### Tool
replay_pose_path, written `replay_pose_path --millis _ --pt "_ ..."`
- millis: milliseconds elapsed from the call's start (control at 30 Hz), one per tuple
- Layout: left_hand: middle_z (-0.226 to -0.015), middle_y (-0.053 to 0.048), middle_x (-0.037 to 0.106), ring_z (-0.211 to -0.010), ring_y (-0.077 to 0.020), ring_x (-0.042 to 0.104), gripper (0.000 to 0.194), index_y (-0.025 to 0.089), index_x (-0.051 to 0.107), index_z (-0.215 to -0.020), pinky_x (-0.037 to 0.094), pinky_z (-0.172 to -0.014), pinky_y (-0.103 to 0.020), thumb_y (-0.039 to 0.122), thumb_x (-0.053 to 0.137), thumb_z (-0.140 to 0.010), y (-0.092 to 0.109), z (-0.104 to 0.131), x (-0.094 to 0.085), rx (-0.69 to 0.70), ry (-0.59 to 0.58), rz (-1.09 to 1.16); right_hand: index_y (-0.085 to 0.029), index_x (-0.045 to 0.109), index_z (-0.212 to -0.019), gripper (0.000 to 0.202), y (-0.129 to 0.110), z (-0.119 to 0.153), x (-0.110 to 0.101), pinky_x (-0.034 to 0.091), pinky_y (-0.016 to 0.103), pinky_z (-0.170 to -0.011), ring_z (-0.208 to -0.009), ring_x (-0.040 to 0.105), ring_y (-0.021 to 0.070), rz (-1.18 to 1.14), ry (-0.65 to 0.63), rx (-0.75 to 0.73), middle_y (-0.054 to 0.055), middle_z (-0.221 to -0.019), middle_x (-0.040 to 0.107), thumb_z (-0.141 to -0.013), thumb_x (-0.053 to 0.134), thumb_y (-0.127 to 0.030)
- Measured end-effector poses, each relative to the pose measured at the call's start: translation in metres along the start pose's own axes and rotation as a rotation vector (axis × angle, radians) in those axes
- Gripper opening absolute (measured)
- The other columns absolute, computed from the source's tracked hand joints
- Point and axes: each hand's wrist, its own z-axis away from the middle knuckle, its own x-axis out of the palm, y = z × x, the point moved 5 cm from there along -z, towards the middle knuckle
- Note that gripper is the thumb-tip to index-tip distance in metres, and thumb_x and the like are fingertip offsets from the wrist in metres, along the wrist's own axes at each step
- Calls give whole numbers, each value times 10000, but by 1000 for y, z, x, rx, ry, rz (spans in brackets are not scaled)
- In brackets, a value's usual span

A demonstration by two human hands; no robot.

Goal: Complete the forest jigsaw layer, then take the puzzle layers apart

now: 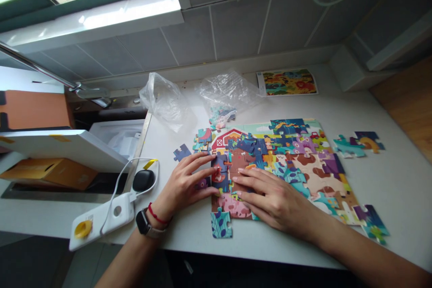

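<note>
A farm-picture jigsaw puzzle (324,180) lies flat on the counter, with a red barn and a brown-patched cow on it. Loose jigsaw pieces (221,224) lie on top of it and around its edges. My left hand (187,177) is at the puzzle's left edge, its fingers stretched out and touching the edge beside a dark blue piece (220,177). Across the lower middle of the puzzle rests my right hand (272,195), fingers extended and lying flat over the pieces. I see nothing gripped in either hand; what lies beneath the right palm is hidden.
Two crumpled clear plastic bags (165,99) and a picture card (288,82) lie behind the puzzle. More pieces (357,144) are at the right. A white power strip (101,220) with a black plug (143,181) and boxes (54,173) in the sink area stand at left.
</note>
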Motion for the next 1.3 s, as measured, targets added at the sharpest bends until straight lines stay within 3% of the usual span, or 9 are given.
replay_pose_path --millis 333,567,767,933,1300 --pt "-1477 -130 658 -1411 -340 572 486 248 685 -1340 565 -1088 -549 508 766 -938 3 -1 0 23 -28 -45 -225 795 -1219 262 3 0 -7 579 468 -1107 -1308 678 275 21 -11 4 93 -1345 763 -983 683 -200" --pt "-1525 -139 621 -1450 -355 532 592 226 635 -1411 554 -1098 -556 572 732 -940 2 -2 3 1 -74 -76 -183 766 -1240 266 1 -2 -6 574 482 -1088 -1277 676 282 30 -7 -12 120 -1297 773 -1011 632 -214" --pt "-1566 -148 580 -1477 -359 511 649 228 571 -1496 549 -1110 -560 590 686 -970 0 1 6 -2 -88 -83 -197 738 -1292 302 -1 -2 -2 542 491 -1118 -1328 627 293 70 -58 -12 120 -1447 694 -1022 615 -252" --pt "-1565 -140 582 -1482 -352 510 522 220 607 -1462 556 -1111 -548 514 628 -1030 -3 2 7 -19 -71 -90 -223 703 -1370 374 -2 -1 4 523 541 -1124 -1398 571 338 103 -120 -8 102 -1557 614 -1015 632 -315" --pt "-1593 -125 556 -1498 -345 485 607 249 556 -1520 507 -1149 -533 568 640 -1010 4 2 5 37 -106 -67 -252 691 -1392 417 -5 0 8 490 566 -1140 -1443 537 357 153 -147 29 181 -1573 568 -993 654 -367"
